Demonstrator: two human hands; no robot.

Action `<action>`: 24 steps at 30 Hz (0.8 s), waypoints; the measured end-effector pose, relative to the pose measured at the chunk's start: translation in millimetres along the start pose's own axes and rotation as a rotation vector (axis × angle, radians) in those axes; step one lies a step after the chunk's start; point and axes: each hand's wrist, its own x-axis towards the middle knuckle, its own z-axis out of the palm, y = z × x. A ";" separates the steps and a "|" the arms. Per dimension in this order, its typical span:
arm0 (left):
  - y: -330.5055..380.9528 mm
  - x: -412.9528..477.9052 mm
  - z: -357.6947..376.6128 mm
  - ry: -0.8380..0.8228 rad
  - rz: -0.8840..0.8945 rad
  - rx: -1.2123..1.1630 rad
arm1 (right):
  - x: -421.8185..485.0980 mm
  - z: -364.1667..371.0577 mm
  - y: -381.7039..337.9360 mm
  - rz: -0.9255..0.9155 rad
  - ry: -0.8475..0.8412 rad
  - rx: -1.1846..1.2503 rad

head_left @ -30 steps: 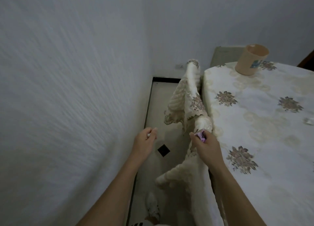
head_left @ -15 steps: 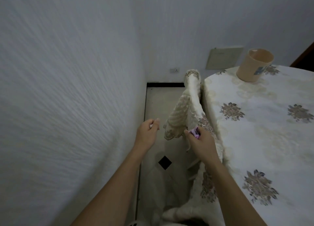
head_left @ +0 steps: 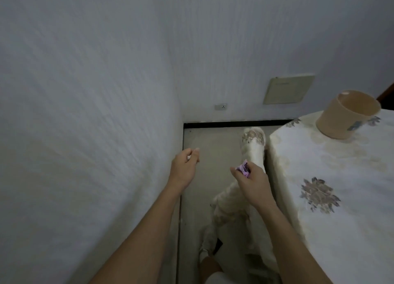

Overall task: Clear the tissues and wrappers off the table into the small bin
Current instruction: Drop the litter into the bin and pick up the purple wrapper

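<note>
My right hand (head_left: 253,184) is shut on a crumpled purple wrapper (head_left: 243,169), held over the gap just left of the table edge. My left hand (head_left: 184,166) hovers over the floor near the wall with its fingertips pinched together; whether anything small is between them cannot be told. The small beige bin (head_left: 346,116) stands upright on the far corner of the table (head_left: 332,160), up and to the right of my right hand. Its inside looks bare from here.
The table has a white floral cloth whose edge (head_left: 252,149) hangs in folds into the narrow floor strip (head_left: 204,143) between table and left wall. A socket (head_left: 220,106) and a cream panel (head_left: 287,89) are on the back wall. My leg (head_left: 210,264) shows below.
The view has tilted up and moved forward, so the bin looks closer. My right hand has lifted off the hanging cloth edge, still holding the purple wrapper. The left hand keeps its pinched pose.
</note>
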 end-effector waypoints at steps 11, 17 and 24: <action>38.9 200.2 22.2 -0.034 0.022 -0.008 | 192.0 1.7 -39.8 0.026 0.002 0.030; 51.1 277.6 50.5 -0.130 0.042 0.040 | 256.7 -10.0 -42.4 0.097 0.049 0.066; 57.9 377.5 103.9 -0.301 0.045 0.027 | 336.6 -26.4 -30.4 0.203 0.160 0.085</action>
